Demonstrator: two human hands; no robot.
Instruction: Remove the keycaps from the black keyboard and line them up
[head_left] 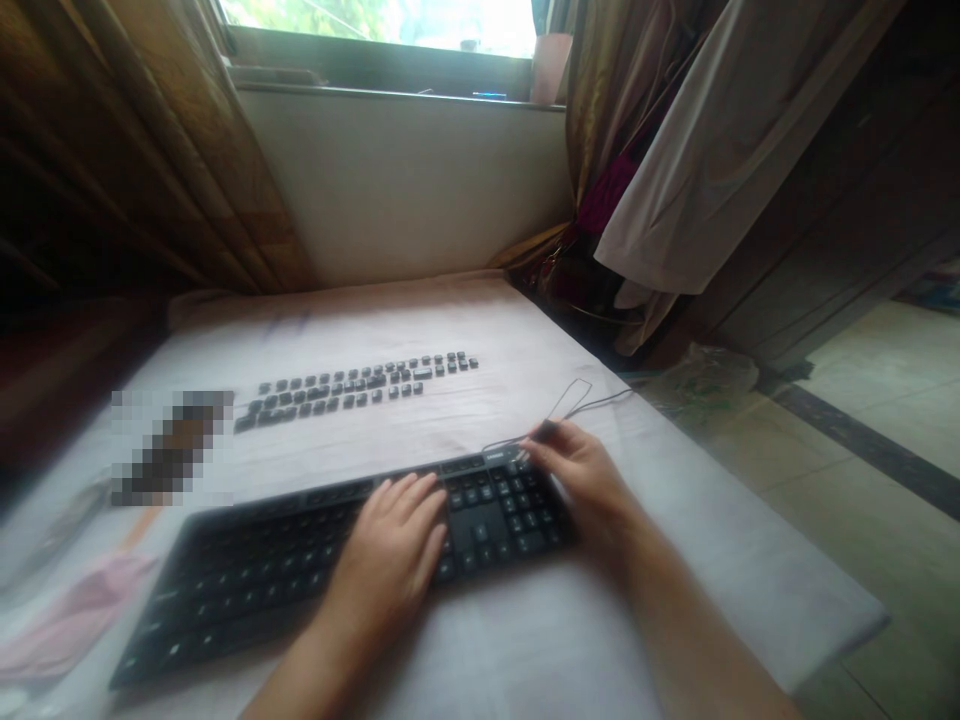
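Observation:
A black keyboard [480, 532] lies at a slant across the white-covered table, its right-hand keys showing pale legends. My left hand [397, 545] rests flat on its middle, fingers stretched out. At the keyboard's top right corner, my right hand [574, 465] pinches a small dark handle with a thin wire loop, which looks like a keycap puller [547, 431]. The puller's lower end is over the corner keys; blur hides whether it touches one. Beyond the keyboard, several loose black keycaps [330, 392] lie in rows on the cloth.
The keyboard's cable [604, 399] runs off the right table edge. A pink cloth [82, 615] and a pixelated patch [172, 447] are at the left. Behind the table [720, 590] are a window, curtains [161, 140] and hanging clothes [675, 190]. A plastic bag [705, 375] sits on the floor.

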